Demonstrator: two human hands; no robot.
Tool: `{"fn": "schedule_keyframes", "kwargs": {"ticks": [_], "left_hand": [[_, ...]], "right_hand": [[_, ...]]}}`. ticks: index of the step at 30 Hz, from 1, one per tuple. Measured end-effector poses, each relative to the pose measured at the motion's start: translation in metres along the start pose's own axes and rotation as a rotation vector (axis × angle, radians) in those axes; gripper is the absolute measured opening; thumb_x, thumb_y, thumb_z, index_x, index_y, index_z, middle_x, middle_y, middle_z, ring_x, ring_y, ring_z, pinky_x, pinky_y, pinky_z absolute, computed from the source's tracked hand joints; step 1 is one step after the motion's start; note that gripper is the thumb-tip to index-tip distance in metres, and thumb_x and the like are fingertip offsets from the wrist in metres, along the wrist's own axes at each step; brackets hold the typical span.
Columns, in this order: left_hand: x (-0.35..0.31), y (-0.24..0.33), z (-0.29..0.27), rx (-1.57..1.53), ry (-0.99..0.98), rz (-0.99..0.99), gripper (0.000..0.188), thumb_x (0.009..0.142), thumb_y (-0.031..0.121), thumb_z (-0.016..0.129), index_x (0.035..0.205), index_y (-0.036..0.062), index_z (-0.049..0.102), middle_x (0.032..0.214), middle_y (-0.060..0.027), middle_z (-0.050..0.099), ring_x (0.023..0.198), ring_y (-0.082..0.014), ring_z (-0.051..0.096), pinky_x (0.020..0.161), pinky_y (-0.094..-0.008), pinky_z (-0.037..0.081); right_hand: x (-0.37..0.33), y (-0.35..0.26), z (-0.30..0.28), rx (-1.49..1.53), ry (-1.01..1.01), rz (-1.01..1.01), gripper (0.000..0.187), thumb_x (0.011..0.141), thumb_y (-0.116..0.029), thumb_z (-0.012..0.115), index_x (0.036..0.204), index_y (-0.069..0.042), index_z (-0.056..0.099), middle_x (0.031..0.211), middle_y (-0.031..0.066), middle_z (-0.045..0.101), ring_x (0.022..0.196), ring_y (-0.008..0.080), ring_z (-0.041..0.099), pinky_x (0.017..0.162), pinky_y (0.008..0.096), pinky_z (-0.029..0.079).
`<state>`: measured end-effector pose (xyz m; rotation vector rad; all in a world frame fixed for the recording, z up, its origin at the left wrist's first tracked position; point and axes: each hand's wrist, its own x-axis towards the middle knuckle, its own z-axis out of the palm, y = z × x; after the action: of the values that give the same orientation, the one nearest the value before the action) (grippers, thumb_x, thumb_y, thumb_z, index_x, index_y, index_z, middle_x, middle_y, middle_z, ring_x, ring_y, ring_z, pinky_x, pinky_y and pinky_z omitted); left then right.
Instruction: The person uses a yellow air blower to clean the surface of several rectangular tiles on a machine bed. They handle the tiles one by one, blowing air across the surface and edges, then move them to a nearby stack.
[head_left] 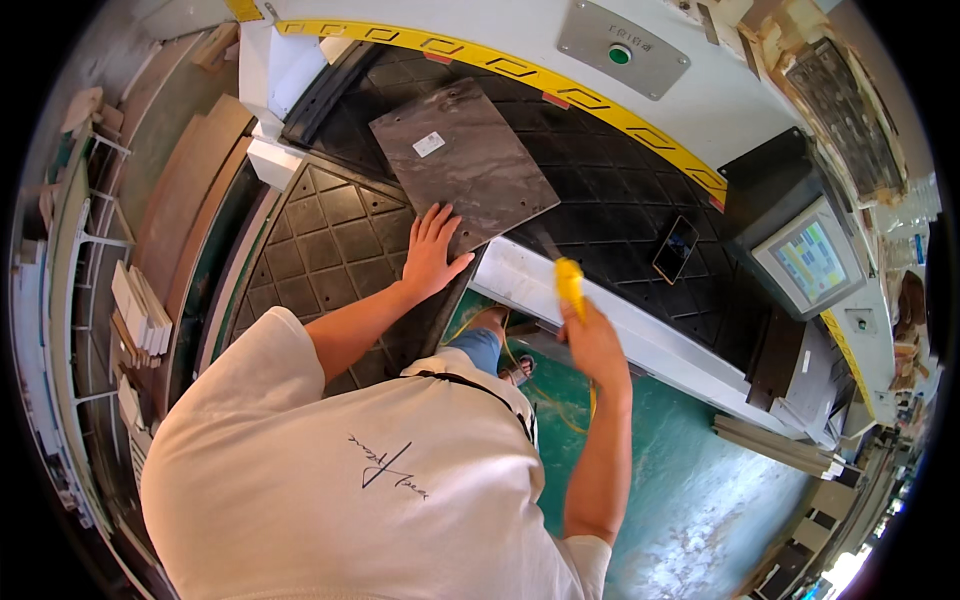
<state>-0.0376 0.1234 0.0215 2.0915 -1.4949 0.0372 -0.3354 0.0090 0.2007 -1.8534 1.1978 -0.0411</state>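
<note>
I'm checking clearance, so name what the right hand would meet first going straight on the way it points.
The brown board, near its right corner, most likely; the right hand and its yellow tool seem to be above the white ledge, though depth is unclear.

Green floor (650, 430) here, and a bright patch of light (690, 540) gleams lower right; metal rack (100, 240) far left, brown boards (195, 190) upper left, lit screen (810, 258) right!
</note>
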Motion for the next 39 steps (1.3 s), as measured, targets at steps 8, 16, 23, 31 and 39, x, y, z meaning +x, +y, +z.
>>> {"fn": "schedule_keyframes", "kwargs": {"ticks": [8,16,23,31,39], "left_hand": [[0.002,0.000,-0.002,0.006,0.010,0.013,0.074,0.087,0.038,0.079,0.147,0.0059,0.051,0.161,-0.0167,0.041,0.153,-0.0413,0.031,0.123,-0.0573,0.026],[0.003,-0.004,0.001,-0.001,-0.011,0.001,0.074,0.088,0.040,0.079,0.147,0.0059,0.052,0.161,-0.0159,0.041,0.154,-0.0399,0.030,0.125,-0.0588,0.024],[0.000,-0.009,0.002,0.004,-0.017,0.003,0.074,0.088,0.041,0.079,0.147,0.0054,0.053,0.161,-0.0157,0.042,0.154,-0.0399,0.030,0.125,-0.0598,0.024],[0.004,-0.006,-0.003,0.012,-0.040,0.027,0.074,0.086,0.041,0.082,0.145,0.0041,0.054,0.160,-0.0169,0.044,0.152,-0.0410,0.033,0.124,-0.0577,0.027],[0.006,-0.009,-0.005,0.006,-0.041,0.049,0.076,0.085,0.043,0.083,0.145,0.0042,0.056,0.159,-0.0168,0.047,0.152,-0.0413,0.035,0.124,-0.0567,0.028]], "right_hand": [[0.011,0.025,0.000,0.440,-0.012,0.166,0.043,0.111,-0.045,0.048,0.110,-0.005,0.061,0.075,0.0051,0.061,0.043,0.0110,0.046,0.042,0.0284,0.034],[-0.001,0.071,0.022,0.712,-0.356,0.181,0.048,0.112,-0.047,0.044,0.128,-0.004,0.058,0.092,0.0094,0.067,0.044,0.0107,0.044,0.041,0.0260,0.033],[-0.016,0.065,0.036,0.681,-0.554,0.196,0.042,0.112,-0.045,0.046,0.116,-0.005,0.058,0.087,0.0080,0.069,0.043,0.0104,0.044,0.044,0.0284,0.037],[-0.012,0.071,0.043,1.035,0.005,0.231,0.052,0.112,-0.050,0.044,0.103,-0.003,0.065,0.072,0.0041,0.061,0.043,0.0099,0.043,0.043,0.0274,0.035],[-0.011,0.087,0.055,1.021,-0.084,0.223,0.047,0.111,-0.048,0.047,0.118,-0.004,0.061,0.088,0.0067,0.068,0.045,0.0097,0.046,0.043,0.0278,0.034]]}}
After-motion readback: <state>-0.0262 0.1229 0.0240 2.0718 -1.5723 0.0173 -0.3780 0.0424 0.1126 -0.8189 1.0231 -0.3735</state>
